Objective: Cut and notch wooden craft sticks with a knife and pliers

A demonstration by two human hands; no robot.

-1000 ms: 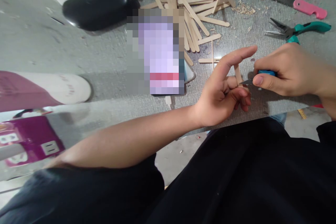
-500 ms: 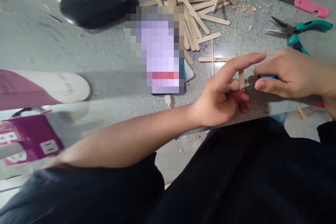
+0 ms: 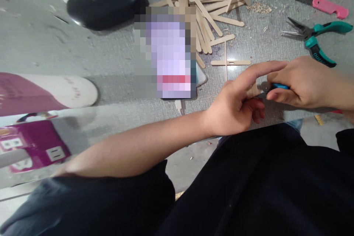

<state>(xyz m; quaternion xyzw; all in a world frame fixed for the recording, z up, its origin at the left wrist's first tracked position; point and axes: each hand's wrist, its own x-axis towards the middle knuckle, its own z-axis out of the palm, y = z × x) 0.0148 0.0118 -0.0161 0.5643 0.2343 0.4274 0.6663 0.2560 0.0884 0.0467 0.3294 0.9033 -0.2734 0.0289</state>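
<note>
My left hand [image 3: 239, 101] pinches a short wooden stick [image 3: 253, 90] at the table's near edge, its index finger stretched out over the top of the stick. My right hand [image 3: 306, 83] is closed round a blue-handled knife [image 3: 279, 86], whose blade tip meets the stick. A pile of wooden craft sticks [image 3: 204, 14] lies further back, with a crossed pair of sticks [image 3: 229, 62] lying just beyond my hands.
Green-handled pliers [image 3: 318, 33] and a pink-handled cutter [image 3: 326, 5] lie at the right rear. A black case [image 3: 105, 2] sits at the back left, a blurred phone [image 3: 171, 55] in the middle, and a magenta box [image 3: 33, 147] at the left edge. Wood shavings [image 3: 260, 6] are scattered about.
The stick in my left hand has tipped lower and my index finger has come down over it. My right hand with the knife has stayed against it.
</note>
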